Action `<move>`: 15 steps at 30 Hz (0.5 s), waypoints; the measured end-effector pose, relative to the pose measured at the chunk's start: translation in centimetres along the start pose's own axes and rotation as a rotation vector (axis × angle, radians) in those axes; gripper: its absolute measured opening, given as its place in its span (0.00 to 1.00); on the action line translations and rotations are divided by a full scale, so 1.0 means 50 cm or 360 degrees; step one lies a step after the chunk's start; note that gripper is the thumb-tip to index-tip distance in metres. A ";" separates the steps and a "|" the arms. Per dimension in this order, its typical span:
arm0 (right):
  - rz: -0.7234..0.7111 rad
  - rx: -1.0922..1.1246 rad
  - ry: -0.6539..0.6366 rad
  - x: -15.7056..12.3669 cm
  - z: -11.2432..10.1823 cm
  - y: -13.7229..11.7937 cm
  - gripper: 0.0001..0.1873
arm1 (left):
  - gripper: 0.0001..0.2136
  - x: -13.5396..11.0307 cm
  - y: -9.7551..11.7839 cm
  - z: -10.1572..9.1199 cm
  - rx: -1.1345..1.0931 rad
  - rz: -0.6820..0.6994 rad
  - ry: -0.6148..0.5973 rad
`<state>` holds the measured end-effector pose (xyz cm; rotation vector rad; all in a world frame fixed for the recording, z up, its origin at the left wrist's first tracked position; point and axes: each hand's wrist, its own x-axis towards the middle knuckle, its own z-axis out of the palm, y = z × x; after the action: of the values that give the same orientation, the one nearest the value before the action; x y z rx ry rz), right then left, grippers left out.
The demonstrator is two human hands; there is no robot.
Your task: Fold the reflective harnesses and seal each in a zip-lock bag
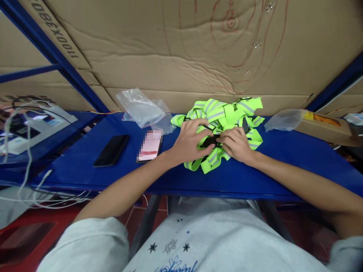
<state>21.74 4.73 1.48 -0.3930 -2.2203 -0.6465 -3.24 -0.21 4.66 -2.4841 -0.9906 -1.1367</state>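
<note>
A heap of neon-yellow reflective straps [214, 109] with grey stripes lies bunched on the blue table. Low in the heap is a small black piece [210, 141], partly covered by my fingers; whether it is a buckle I cannot tell. My left hand [188, 141] curls round it from the left, thumb below and fingers above. From the right, my right hand [237, 145] pinches its other end with bent fingers. Another dark fitting [245, 125] shows among the straps, just behind my right hand.
Left of the straps lie a phone with a lit screen [149, 146] and a dark phone [111, 150]. Clear plastic bags [140, 107] rest behind them. A cardboard box [326, 126] stands at right. White cables [28, 166] hang at left. Large cardboard [136, 71] backs the table.
</note>
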 end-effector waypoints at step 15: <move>0.0563 0.0636 -0.0009 0.131 -0.059 0.045 0.24 | 0.12 0.108 -0.057 -0.072 -0.0401 -0.0508 0.0105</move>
<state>20.29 5.40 8.83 -0.5586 -2.1447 -0.0113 -4.70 2.86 10.85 -2.5152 -1.3340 -1.5141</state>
